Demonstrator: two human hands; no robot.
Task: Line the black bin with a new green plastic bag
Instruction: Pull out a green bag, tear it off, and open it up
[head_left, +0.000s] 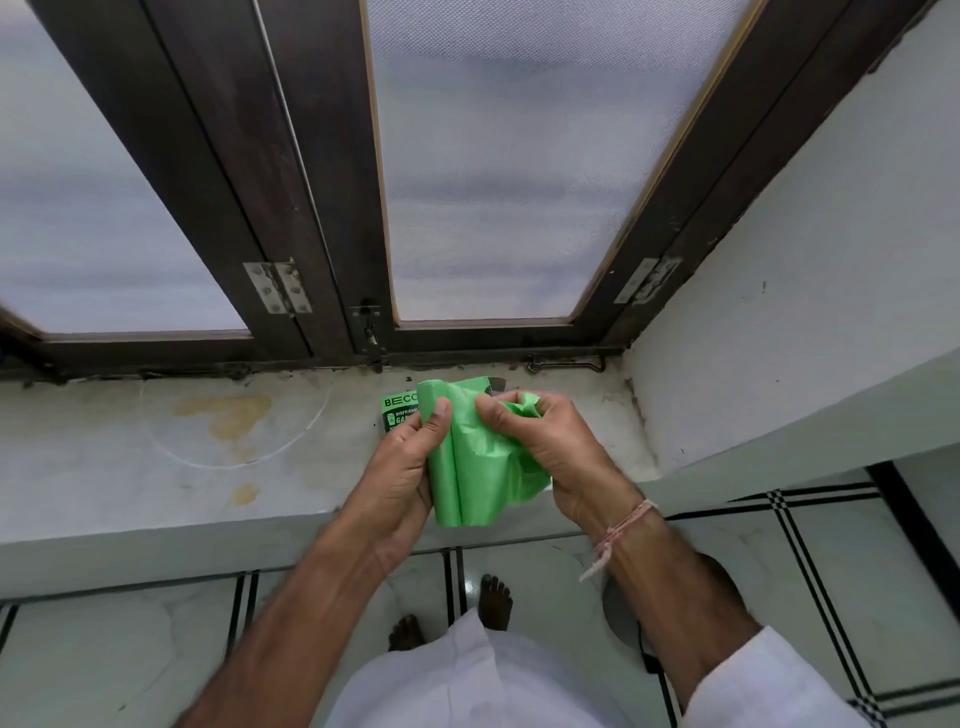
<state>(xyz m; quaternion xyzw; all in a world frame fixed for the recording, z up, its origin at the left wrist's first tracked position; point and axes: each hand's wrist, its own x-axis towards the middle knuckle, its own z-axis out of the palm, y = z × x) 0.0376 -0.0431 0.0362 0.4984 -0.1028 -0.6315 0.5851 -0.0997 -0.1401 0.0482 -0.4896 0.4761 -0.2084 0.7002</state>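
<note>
Both hands hold a green plastic bag (475, 462) above the front part of a pale stone window ledge (156, 467). The left hand (402, 467) grips the bag's left edge, thumb pressed on top near the upper corner and the fingers (423, 415) closed on the plastic behind it. The right hand (540, 441) clamps a bunched, crumpled part of the bag on the right side, its fingers curled tight into the green film with a wad showing above the knuckles. Between the two hands the bag hangs in long folded pleats, its lower end reaching past the ledge's front edge. A thread band (621, 530) circles the right wrist. On the ledge just behind the hands lies a black and green packet (397, 413), partly hidden by the bag. Yellowish stains (228, 415) mark the ledge to the left. Behind stands a dark wooden window frame (332, 208) with frosted panes. Below, bare feet (493, 597) stand on white tiled floor (857, 597) with black lines. The black bin cannot be made out with certainty.
</note>
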